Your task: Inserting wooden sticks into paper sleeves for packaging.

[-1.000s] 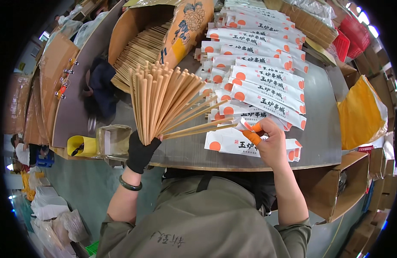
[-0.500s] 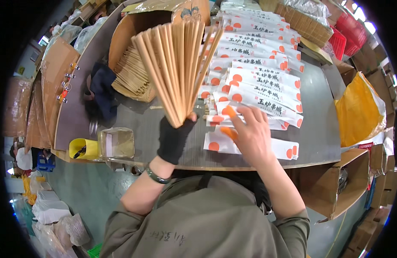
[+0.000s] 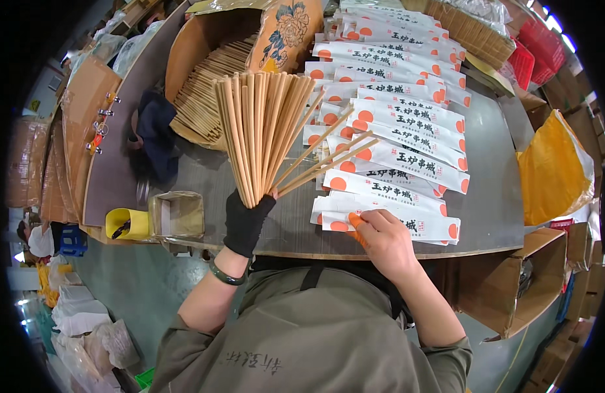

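Note:
My left hand (image 3: 247,223), in a black fingerless glove, is closed round the lower ends of a bundle of wooden chopsticks (image 3: 262,131). The sticks fan upward, and a few splay out to the right over the sleeves. My right hand (image 3: 384,241) has orange finger covers and is closed at the nearest white paper chopstick sleeve (image 3: 440,229), thumb and finger pressed together on it. Beyond lie many overlapping white sleeves (image 3: 417,160) with orange dots and dark print, in a long row running away from me.
A cardboard box of loose chopsticks (image 3: 207,92) lies at the far left, beside a dark cloth (image 3: 156,134). Near the left front edge stand a yellow cup (image 3: 129,224) and a clear-walled container (image 3: 178,216). A yellow sack (image 3: 552,170) and an open carton (image 3: 512,288) flank the table's right.
My right hand has moved nearer to me, and its spread fingers have closed on the nearest sleeve. My left hand has lowered the chopsticks slightly leftward; several now splay farther right.

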The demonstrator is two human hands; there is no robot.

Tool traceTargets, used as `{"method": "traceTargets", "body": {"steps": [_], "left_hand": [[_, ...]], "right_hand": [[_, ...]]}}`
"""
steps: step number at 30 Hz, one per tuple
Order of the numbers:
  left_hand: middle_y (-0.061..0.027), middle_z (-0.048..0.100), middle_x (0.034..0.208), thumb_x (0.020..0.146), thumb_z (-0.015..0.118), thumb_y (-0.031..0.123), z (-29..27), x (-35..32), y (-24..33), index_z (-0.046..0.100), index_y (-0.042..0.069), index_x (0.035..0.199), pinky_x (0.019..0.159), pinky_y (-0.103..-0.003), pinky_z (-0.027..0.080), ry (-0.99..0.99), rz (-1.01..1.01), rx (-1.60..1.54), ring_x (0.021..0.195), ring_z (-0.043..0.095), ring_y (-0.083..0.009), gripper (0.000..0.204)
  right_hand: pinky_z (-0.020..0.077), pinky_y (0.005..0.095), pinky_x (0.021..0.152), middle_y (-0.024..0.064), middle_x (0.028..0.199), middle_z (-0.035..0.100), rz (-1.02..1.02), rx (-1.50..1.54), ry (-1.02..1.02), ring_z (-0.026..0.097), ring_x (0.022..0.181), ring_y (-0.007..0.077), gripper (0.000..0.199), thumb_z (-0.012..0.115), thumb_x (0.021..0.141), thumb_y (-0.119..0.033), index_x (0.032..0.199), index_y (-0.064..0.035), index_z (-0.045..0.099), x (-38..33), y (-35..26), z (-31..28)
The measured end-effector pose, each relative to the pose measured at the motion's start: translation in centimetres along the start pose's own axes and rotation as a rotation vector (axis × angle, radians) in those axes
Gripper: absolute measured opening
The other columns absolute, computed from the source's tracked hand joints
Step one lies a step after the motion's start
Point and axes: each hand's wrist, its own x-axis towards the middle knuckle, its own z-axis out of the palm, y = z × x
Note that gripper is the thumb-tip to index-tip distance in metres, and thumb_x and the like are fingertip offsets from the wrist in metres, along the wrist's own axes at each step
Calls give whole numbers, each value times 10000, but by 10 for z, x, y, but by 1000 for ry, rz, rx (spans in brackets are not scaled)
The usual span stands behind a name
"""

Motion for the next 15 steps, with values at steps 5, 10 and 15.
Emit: {"method": "traceTargets", "body": {"steps": [5,10,15], "left_hand": [[-120,701,897,787,756,108,-23,-1,-7,655,-26,1017,704,-308,538,18,80,97,792,668,-173,284],[-144,704,963,773,782,134,-46,-1,-2,632,-12,1095,774,-343,535,16,295,250,864,688,-225,385],[-134,703,940,764,790,128,-62,5,6,640,0,1053,755,-343,536,5,484,439,840,688,-228,350]], "right_hand": [[455,300,617,58,771,575,335,252,81,552,691,178,189,773,752,-53,807,-7,598,9,9,-14],[410,270,609,14,747,546,627,424,1,480,661,111,228,768,790,-59,734,3,555,22,17,-40],[440,294,613,32,752,564,407,318,-19,537,690,164,190,791,737,-58,770,-8,611,19,24,-41]]}}
